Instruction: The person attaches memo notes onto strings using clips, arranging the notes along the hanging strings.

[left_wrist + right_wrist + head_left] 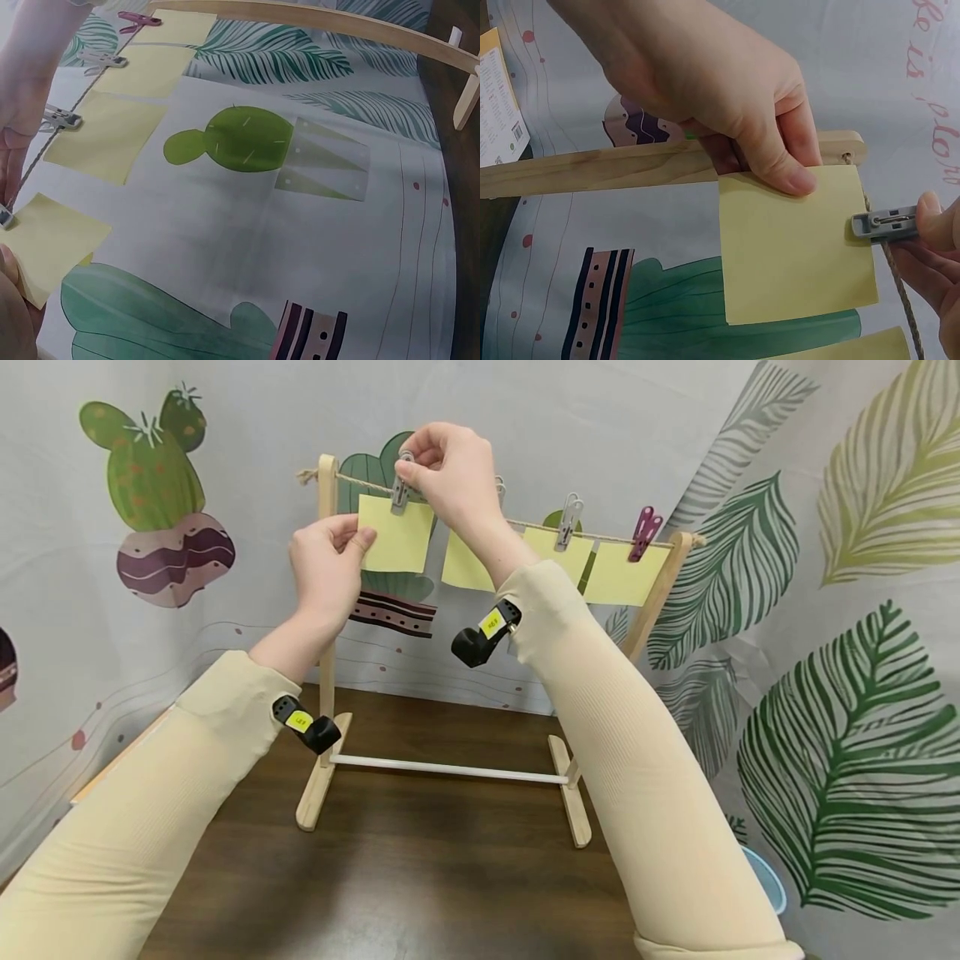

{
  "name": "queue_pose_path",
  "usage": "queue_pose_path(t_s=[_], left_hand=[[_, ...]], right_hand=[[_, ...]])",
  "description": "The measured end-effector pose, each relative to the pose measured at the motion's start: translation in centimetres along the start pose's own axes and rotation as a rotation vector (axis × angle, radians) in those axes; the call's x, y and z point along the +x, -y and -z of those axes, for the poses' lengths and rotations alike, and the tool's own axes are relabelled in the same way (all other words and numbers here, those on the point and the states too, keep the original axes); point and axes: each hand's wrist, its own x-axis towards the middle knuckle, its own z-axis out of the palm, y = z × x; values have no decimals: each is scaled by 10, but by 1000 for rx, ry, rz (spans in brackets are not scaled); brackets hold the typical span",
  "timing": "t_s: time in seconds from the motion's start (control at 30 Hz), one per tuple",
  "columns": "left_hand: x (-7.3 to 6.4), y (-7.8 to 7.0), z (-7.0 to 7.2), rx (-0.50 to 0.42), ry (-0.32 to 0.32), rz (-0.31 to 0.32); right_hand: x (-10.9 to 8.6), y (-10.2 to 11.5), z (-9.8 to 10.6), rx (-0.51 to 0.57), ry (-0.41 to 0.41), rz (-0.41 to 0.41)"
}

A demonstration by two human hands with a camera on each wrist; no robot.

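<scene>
At the left end of a twine line [517,522], a yellow sticky note [393,547] hangs against the string. My left hand [324,568] pinches its left edge between thumb and fingers, as the right wrist view also shows. With thumb and fingertips, my right hand [450,472] pinches the top of a grey clothespin [885,223], whose jaws sit over the note's upper edge and the string. Farther right, more yellow notes [628,572] hang from the line, under a light grey clothespin [568,522] and a purple clothespin [646,533]. My right forearm partly hides one note in the head view.
A wooden frame with a left post [327,693] and a white lower bar [450,768] stands on the dark brown table [420,877]. Behind it hangs a curtain [247,410] printed with cacti and leaves. A blue rim [767,881] shows at the right.
</scene>
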Motion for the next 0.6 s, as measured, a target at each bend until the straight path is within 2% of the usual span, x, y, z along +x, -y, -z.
queue_pose_path(t_s=[0.3,0.6], left_hand=[[0,-1,2,9,15,3],[0,0,1,0,23,15]], right_hand=[[1,0,0,-52,76,-8],[1,0,-1,-23,111,-43]])
